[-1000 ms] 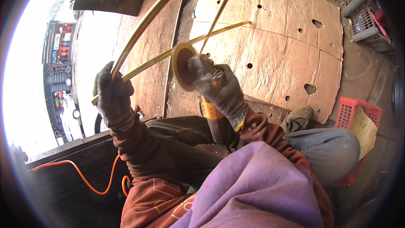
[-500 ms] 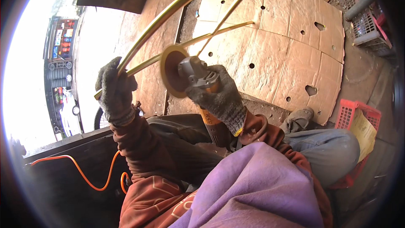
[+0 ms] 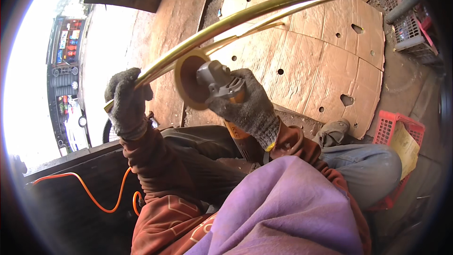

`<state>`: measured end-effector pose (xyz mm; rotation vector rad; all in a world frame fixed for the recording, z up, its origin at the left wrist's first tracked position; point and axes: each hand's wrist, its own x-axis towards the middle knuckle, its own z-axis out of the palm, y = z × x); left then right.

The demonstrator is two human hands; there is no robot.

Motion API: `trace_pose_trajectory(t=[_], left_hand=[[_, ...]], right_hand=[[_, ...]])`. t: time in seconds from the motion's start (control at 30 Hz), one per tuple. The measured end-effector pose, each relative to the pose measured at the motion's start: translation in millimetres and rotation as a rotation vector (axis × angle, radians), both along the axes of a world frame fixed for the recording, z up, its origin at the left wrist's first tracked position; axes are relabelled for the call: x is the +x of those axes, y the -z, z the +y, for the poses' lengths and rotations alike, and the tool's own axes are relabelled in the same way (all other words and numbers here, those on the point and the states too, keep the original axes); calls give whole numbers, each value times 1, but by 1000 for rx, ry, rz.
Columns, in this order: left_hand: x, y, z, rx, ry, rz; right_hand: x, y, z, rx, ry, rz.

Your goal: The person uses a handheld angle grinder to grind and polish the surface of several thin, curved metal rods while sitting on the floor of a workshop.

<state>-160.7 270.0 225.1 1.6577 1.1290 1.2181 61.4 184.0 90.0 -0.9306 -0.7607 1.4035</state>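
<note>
One cardboard sheet [image 3: 321, 73] behind golden tubes [image 3: 236, 17], near red crate [image 3: 386, 127].

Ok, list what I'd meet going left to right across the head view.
White vehicle, grey-gloved left hand, flat round tan-brown disc, grey-gloved right hand, brownish-grey shoe, red plastic lattice crate.

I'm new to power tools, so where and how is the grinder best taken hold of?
Probably grip the grinder by its long body, coming from the right, as the right hand does. The disc sits on the left at its upper end, so this should keep hands off the disc's rim.
</note>
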Motion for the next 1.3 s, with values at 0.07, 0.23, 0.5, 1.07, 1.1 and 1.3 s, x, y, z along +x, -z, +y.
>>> trace_pose_trajectory(t=[0.07,0.23,0.5,1.07,1.1,1.3], left_hand=[[6,0,1,-13,46,-28],[-3,3,3,120,189,117],[1,7,8,73,177,29],[22,-4,0,177,227,26],[22,-5,-1,171,218,30],[19,-6,1,91,257,2]], right_hand=[[5,3,0,2,-12,184],[36,19,14,-279,-66,135],[6,4,-9,-53,-36,113],[13,2,-7,-7,88,28],[13,1,-8,16,79,-59],[29,26,3,59,58,-537]])
